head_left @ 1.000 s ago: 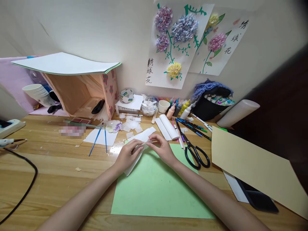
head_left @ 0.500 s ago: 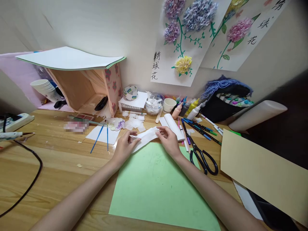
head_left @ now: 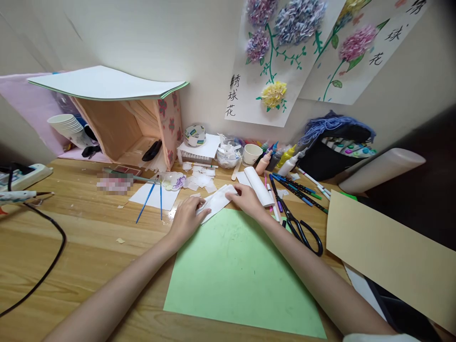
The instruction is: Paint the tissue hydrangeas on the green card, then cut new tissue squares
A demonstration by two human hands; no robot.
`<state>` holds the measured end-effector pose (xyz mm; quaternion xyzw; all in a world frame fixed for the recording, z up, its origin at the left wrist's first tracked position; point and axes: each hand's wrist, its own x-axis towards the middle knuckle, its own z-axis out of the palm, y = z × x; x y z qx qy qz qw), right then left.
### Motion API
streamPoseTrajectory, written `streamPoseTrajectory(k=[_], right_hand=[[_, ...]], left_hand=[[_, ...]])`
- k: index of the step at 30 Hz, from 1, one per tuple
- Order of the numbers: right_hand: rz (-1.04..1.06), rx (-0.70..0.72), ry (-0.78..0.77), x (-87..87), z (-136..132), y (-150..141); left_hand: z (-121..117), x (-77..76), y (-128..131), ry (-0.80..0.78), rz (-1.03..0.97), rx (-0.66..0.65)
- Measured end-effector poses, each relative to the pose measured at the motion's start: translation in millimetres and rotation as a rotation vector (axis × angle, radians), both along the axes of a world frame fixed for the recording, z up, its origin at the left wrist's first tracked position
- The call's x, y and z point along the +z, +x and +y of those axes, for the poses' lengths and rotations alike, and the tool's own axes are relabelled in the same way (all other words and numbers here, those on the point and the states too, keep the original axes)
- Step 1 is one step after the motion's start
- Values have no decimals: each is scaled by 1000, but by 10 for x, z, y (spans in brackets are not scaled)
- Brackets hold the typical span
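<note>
A folded strip of white tissue paper is held between my two hands at the far edge of a green sheet. My left hand pinches its left end, thumb towards me. At the upper right end, the fingers of my right hand are closed on the paper. A roll of white paper lies just beyond my right hand. Large black-handled scissors rest to the right, partly hidden by my right forearm.
Two blue brushes lie on white paper at left, near a stained palette. Paint bottles, a paper cup and a bowl of paper scraps stand at the back. A tan board lies right; a black cable curves at left.
The white paper looks shorter and wider between my hands, with its layers more bunched. My hands have drawn slightly closer together. The view has shifted a little.
</note>
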<state>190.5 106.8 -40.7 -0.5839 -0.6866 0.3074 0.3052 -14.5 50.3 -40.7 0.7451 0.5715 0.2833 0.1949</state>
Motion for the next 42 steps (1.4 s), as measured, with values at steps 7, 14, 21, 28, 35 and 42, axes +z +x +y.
streamPoseTrajectory(k=[7,14,21,28,35,42], right_hand=[[-144,-103,5,129,28,66],[-167,-64,-84,77,157,-52],[-55,100,-56,329,-158,118],[227,186,202,229,-745,451],[201,78,43,-31,-985,617],[88,103,137,-70,-1038,484]], left_hand=[[-13,33,49,71,50,178],[-33,-29,39,-17,118,146],[-85,0,40,136,74,123],[-157,32,101,141,7,-188],[-203,49,126,63,-60,-327],[-300,54,217,-52,-246,-371]])
